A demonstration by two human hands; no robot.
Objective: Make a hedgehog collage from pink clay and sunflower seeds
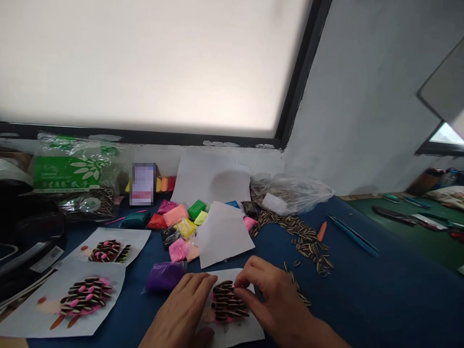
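Note:
In front of me lies a white sheet [250, 333] with a hedgehog figure of pink clay, set with rows of striped sunflower seeds [227, 303]. My left hand [183, 304] rests along the sheet's left side, fingers stretched out and holding nothing. Thumb and forefinger of my right hand [271, 295] pinch together at the figure's upper right edge. What they hold is too small to make out; a bit of pink shows by the fingertips. A purple clay packet [165, 276] sits just beyond my left hand.
Two similar hedgehog pictures, a nearer one [36, 321] and a farther one [136, 237], lie left. Several coloured clay packets [176, 215] and a blank sheet [224, 237] are ahead. Loose sunflower seeds [290, 227], an orange stick [322, 231] and blue tweezers [353, 235] lie right.

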